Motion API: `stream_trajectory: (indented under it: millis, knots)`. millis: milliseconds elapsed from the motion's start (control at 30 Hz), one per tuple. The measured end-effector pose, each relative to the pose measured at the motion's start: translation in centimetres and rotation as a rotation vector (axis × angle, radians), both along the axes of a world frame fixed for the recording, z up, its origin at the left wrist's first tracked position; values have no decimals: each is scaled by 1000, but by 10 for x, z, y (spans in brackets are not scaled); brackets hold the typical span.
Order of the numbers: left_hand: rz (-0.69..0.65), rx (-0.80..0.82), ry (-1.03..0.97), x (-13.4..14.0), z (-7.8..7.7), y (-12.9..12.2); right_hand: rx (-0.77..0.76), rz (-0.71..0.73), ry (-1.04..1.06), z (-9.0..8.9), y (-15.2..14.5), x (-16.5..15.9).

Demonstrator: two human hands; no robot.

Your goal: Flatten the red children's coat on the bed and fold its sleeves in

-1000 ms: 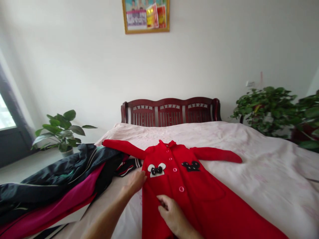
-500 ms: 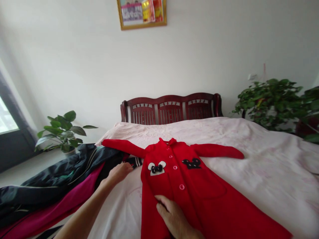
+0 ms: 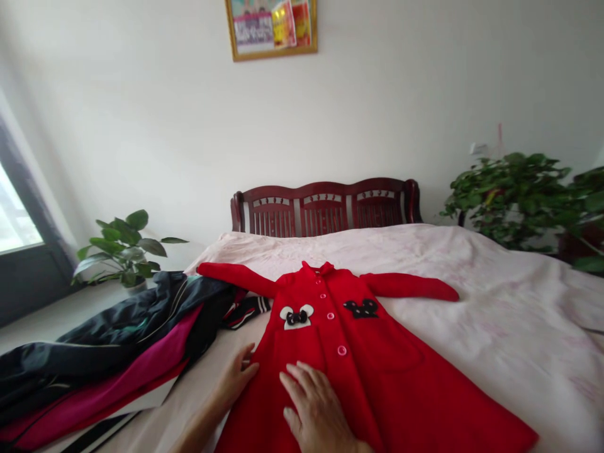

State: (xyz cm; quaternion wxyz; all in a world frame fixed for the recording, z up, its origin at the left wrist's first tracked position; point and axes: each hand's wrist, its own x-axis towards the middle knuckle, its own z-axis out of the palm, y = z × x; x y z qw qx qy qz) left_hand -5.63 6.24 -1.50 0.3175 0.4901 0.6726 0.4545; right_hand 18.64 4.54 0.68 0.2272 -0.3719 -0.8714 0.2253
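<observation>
Resting palm-down, fingers spread flat, right hand (image 3: 315, 409) on the lower front of the red coat (image 3: 349, 352), gripping nothing, just pressing the cloth to the bed. Touching the coat's left edge just beside it, left hand (image 3: 238, 377), fingers loosely extended and slightly curled at the hem line, no fold of cloth visibly pinched; hard to tell whether the fingertips lie on the red fabric or on the sheet right next to it. Spread face-up ahead of both hands, coat with collar far from the hands, both sleeves stretched out to either side, skirt widening toward the hands and running on to the right. Down the front beyond the right hand's fingertips, a row of pink buttons (image 3: 338, 350); further on, a white-and-black mouse patch (image 3: 296, 316) to the left of the row and a black mouse patch (image 3: 361, 307) to the right. Under everything, pale pink bedsheet (image 3: 495, 302). Off to the left of the left hand, well apart from it, a heap of dark and magenta clothes (image 3: 117, 352), touching the coat's near sleeve. Far beyond the hands, dark wooden headboard (image 3: 325, 207); potted plants (image 3: 125, 248) at the far left and far right.
</observation>
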Motion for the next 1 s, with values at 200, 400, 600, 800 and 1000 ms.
stream_trajectory:
  millis: [200,400,600,800,1000]
  knots:
    - [-6,169,345,4,-14,-30,-86,-71,-22,-3,1,-1]
    - [-27,178,377,9,-14,-25,-59,-83,-59,-2,2,-2]
    - [-28,132,399,12,-10,-24,39,-79,-166,-19,14,-4]
    - [-20,43,469,22,5,-30,376,-49,-221,-78,47,-7]
    - [-37,-61,498,28,22,-33,312,211,-249,-47,61,18]
